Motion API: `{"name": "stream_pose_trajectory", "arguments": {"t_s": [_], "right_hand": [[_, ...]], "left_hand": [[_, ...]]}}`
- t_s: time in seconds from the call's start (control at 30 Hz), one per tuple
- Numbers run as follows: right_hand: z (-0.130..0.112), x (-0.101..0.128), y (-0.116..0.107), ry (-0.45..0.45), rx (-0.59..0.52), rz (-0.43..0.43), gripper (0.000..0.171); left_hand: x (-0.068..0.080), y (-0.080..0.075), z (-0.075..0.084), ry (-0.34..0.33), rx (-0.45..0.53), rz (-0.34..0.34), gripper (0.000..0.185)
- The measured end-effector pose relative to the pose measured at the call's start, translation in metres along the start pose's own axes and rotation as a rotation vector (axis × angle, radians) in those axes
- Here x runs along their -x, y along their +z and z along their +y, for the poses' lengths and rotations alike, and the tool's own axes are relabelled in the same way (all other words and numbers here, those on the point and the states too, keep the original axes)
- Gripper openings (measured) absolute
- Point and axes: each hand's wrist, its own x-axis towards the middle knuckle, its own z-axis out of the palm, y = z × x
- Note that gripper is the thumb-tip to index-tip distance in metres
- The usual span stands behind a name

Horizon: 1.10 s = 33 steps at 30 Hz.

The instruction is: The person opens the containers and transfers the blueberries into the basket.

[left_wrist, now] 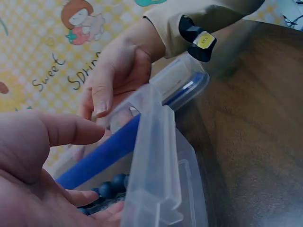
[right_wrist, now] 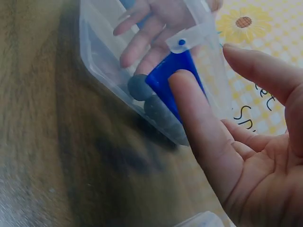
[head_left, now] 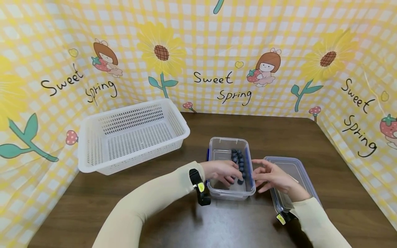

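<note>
A clear plastic food container (head_left: 227,193) with blue side latches stands on the table. Inside, blueberries (head_left: 241,164) lie in rows along its right side; some also show as dark round berries (left_wrist: 109,189) in the left wrist view. My left hand (head_left: 224,171) reaches over the left wall into the container, its fingers extended beside the berries, with nothing pinched between them. Just outside the right wall is my right hand (head_left: 273,177), fingers loosely spread. In the right wrist view, one of its fingertips is right at the blue latch (right_wrist: 170,80).
A clear lid (head_left: 305,179) with a bluish rim lies right of the container, partly under my right forearm. A white perforated basket (head_left: 133,158) stands at the back left. Yellow checked cloth (head_left: 204,96) hangs around the brown table (head_left: 161,217).
</note>
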Motion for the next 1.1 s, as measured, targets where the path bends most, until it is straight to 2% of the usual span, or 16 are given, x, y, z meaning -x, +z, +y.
{"name": "stream_pose_trajectory", "arguments": {"t_s": [0.07, 0.2, 0.3, 0.43, 0.57, 0.83, 0.97, 1.1], "right_hand": [[0.002, 0.000, 0.001, 0.002, -0.006, 0.011, 0.072], [0.005, -0.002, 0.001, -0.003, -0.019, 0.017, 0.070], [0.007, -0.002, 0.002, -0.011, -0.032, 0.010, 0.067], [0.010, 0.000, 0.002, -0.021, -0.062, -0.001, 0.059], [0.012, 0.000, 0.001, -0.027, -0.090, -0.004, 0.054], [0.014, -0.001, 0.001, -0.040, -0.109, -0.015, 0.046], [0.014, -0.001, 0.001, -0.049, -0.113, -0.024, 0.045], [0.014, -0.001, 0.001, -0.052, -0.113, -0.021, 0.046]], "left_hand": [[-0.004, 0.004, -0.001, -0.017, 0.026, 0.003, 0.059], [-0.009, 0.007, -0.003, -0.011, 0.052, 0.031, 0.034], [-0.013, 0.010, -0.006, 0.018, 0.033, 0.040, 0.035], [-0.018, 0.015, -0.011, 0.060, 0.026, 0.052, 0.047], [-0.019, 0.019, -0.013, 0.084, 0.065, 0.074, 0.037], [-0.017, 0.022, -0.018, 0.162, 0.044, 0.090, 0.023], [-0.017, 0.022, -0.018, 0.168, 0.051, 0.113, 0.017], [-0.019, 0.019, -0.018, 0.169, 0.036, 0.090, 0.015]]}}
